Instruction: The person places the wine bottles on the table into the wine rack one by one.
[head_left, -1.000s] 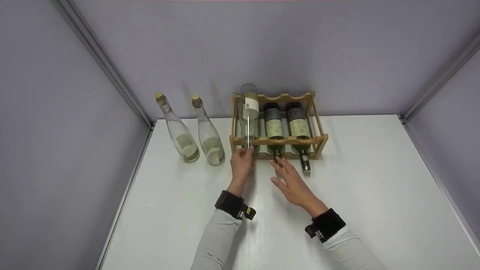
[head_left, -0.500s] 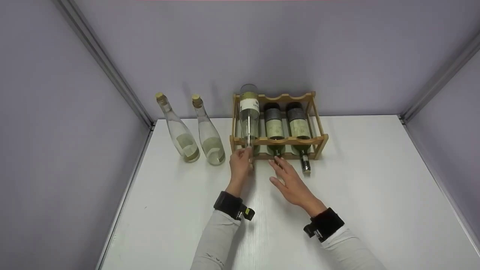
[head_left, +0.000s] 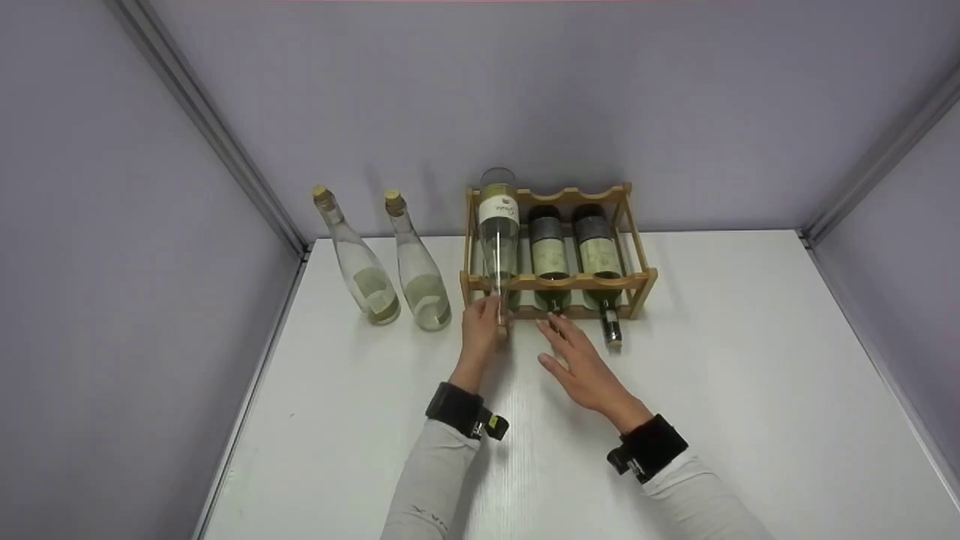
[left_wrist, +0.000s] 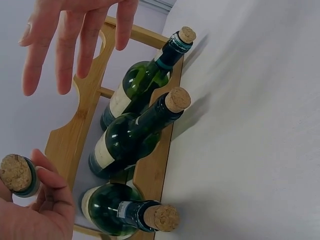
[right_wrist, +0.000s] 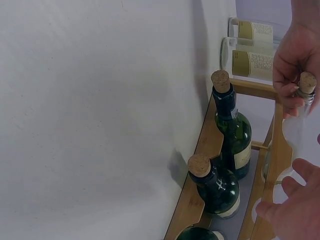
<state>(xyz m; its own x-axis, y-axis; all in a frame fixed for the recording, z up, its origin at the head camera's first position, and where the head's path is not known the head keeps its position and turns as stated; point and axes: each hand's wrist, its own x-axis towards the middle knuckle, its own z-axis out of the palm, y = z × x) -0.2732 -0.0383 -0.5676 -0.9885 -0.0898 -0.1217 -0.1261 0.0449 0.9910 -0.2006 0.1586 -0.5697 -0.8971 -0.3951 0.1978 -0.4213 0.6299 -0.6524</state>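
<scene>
A clear glass bottle (head_left: 499, 244) with a white and gold label lies across the upper tier of a wooden wine rack (head_left: 592, 283), in its left slot. My left hand (head_left: 481, 326) pinches this bottle's neck, which points toward me. Its cork (left_wrist: 16, 172) pokes out past the fingers in the left wrist view. My right hand (head_left: 589, 367) hovers with spread fingers, holding nothing, in front of the rack near the neck of a dark green bottle (head_left: 549, 255). The lower tier bears three corked green bottles, seen in the left wrist view.
Two clear corked bottles, one farther left (head_left: 365, 277) and one nearer the rack (head_left: 421, 281), stand upright on the white table (head_left: 720, 405). Grey walls (head_left: 390, 90) enclose the table at the back and sides.
The clear bottle in the rack has turned about its long axis: its label went from a barcode side to a side with script lettering. The right hand stays almost in place.
</scene>
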